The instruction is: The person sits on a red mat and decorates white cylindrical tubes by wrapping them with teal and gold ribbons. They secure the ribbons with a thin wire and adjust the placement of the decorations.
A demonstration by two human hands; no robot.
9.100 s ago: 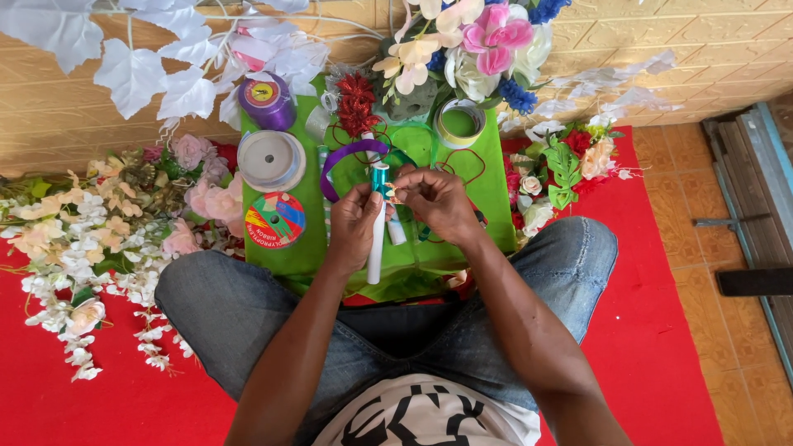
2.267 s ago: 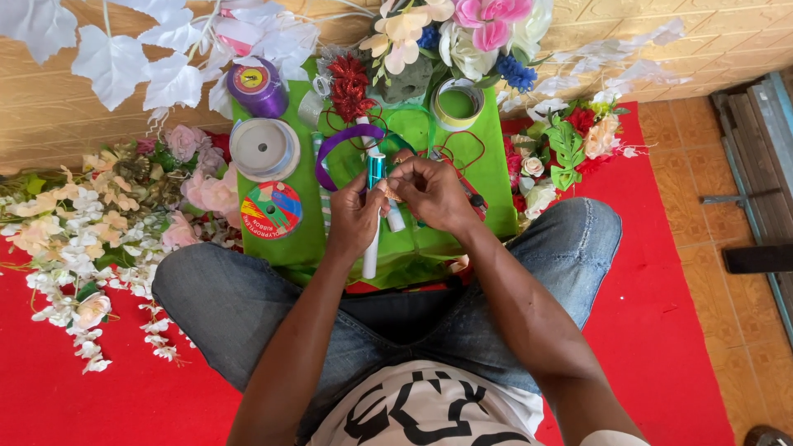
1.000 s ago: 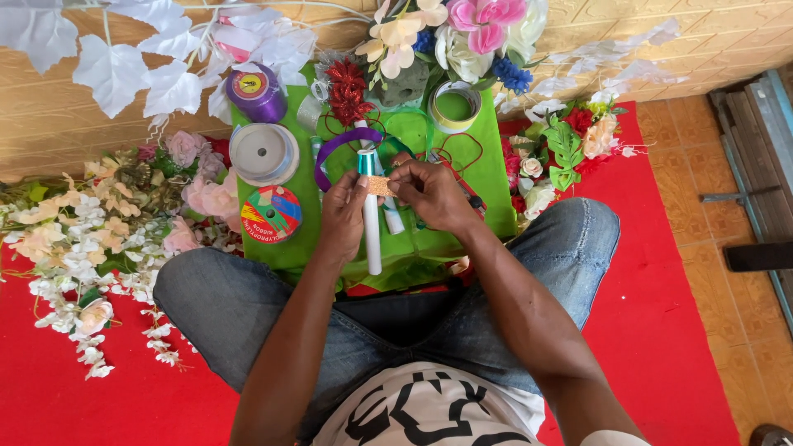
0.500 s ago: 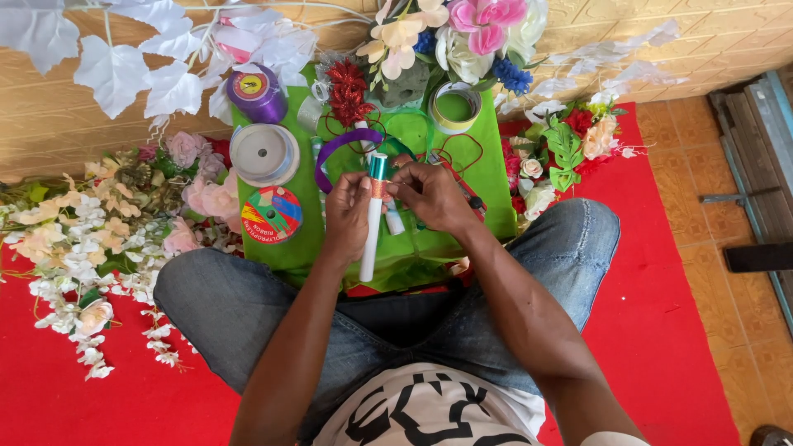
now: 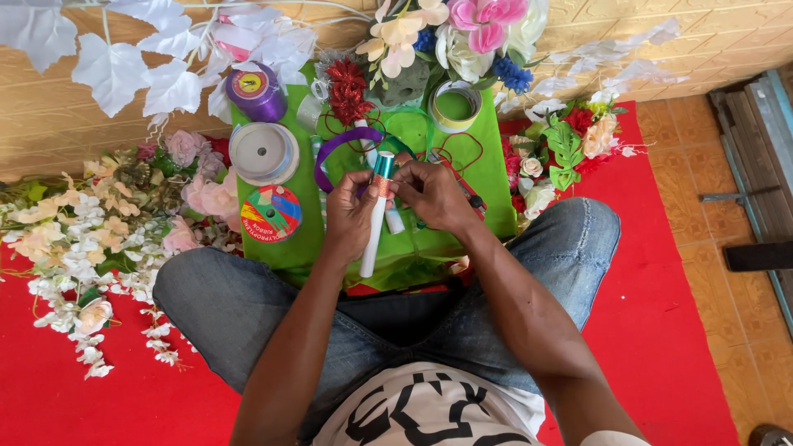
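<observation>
My left hand [image 5: 347, 216] grips a white stick [image 5: 372, 235] that stands nearly upright over a green cloth [image 5: 487, 177]. The stick's top end is wrapped in teal-green tape [image 5: 384, 165], with a small orange-red band just below. My right hand [image 5: 434, 194] pinches the stick at that band, fingers closed on it. A second white stick [image 5: 394, 220] lies behind the first. A purple ribbon loop [image 5: 339, 149] curves on the cloth just beyond my left fingers.
On the cloth sit a purple ribbon spool [image 5: 254, 89], a grey-white spool [image 5: 263, 153], a multicoloured ribbon disc [image 5: 271, 213], a green tape roll [image 5: 454, 105] and a red tinsel flower [image 5: 348, 87]. Artificial flowers lie left [image 5: 91, 215] and right [image 5: 562, 149] on a red mat [image 5: 686, 330].
The stick has tilted slightly and shifted between frames as both hands worked at its top. The hands stay at the same spot over the cloth.
</observation>
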